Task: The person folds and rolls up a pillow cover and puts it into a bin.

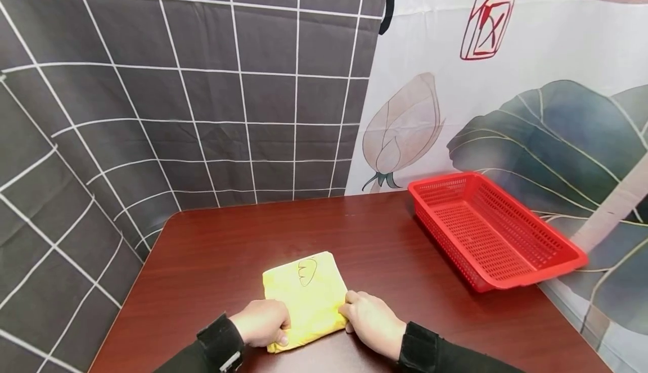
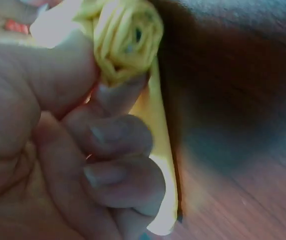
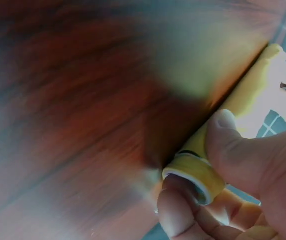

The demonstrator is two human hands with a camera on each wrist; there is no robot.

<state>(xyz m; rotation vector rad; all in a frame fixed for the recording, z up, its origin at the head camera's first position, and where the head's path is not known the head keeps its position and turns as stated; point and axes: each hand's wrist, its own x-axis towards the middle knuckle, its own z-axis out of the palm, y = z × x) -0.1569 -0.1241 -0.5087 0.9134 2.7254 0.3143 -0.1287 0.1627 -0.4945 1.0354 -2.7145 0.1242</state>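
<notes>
A folded yellow cloth [image 1: 306,294], marked with a dark line drawing near its far edge, lies on the table. Its near edge is rolled up. My left hand [image 1: 264,322] pinches the near left corner. In the left wrist view, the spiral end of the cloth roll [image 2: 128,42] sits between thumb and fingers. At the right side, my right hand [image 1: 373,322] grips the other end. The right wrist view shows that hand's thumb [image 3: 225,137] on top of the roll [image 3: 195,172], with fingers curled under its end. What kind of cloth item it is, I cannot tell.
A red perforated plastic basket [image 1: 471,238] stands at the table's right side. The dark red-brown wooden table [image 1: 217,249] ends at a grey checked curtain [image 1: 202,80] behind and left. A white hanging with painted leaves [image 1: 430,58] covers the right.
</notes>
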